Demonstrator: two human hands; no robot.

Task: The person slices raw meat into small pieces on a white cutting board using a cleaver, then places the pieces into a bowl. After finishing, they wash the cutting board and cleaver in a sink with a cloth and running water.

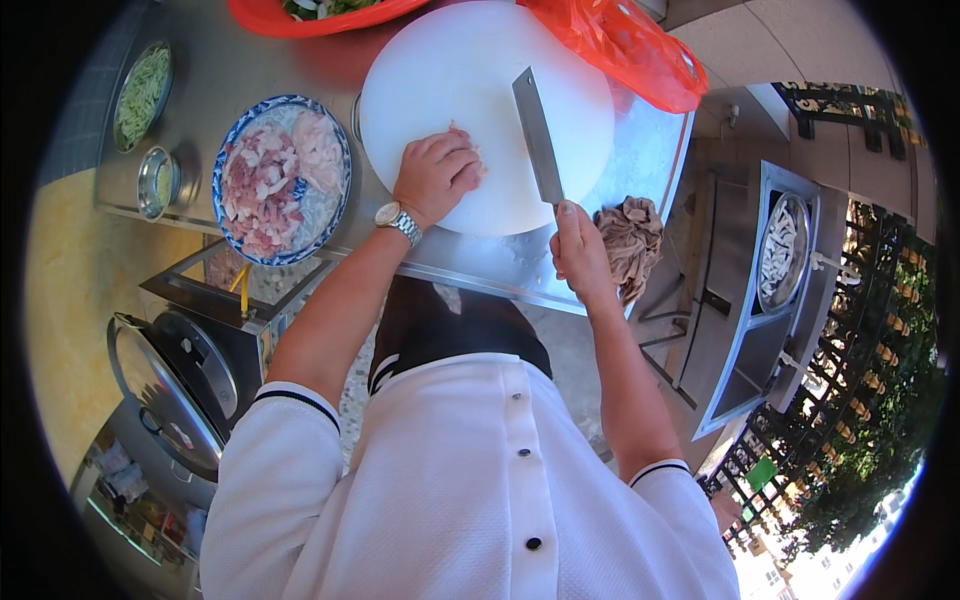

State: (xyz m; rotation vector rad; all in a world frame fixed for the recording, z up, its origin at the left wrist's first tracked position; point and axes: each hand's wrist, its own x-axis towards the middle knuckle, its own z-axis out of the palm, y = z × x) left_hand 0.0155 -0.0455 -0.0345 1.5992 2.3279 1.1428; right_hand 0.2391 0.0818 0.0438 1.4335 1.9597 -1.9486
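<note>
My right hand grips the handle of a cleaver, whose blade lies over the right part of a round white cutting board. On the same board my left hand, with a watch at the wrist, holds down a piece of raw meat. The fingers cover most of that meat, and the blade is apart from it. Left of the board a blue-and-white plate carries cut raw meat and a paler piece of meat or fat.
A crumpled brown cloth lies by my right hand on the metal table. Beyond are a red plastic bag and red basin. Shredded green vegetable and a small metal bowl stand left; a sink is right.
</note>
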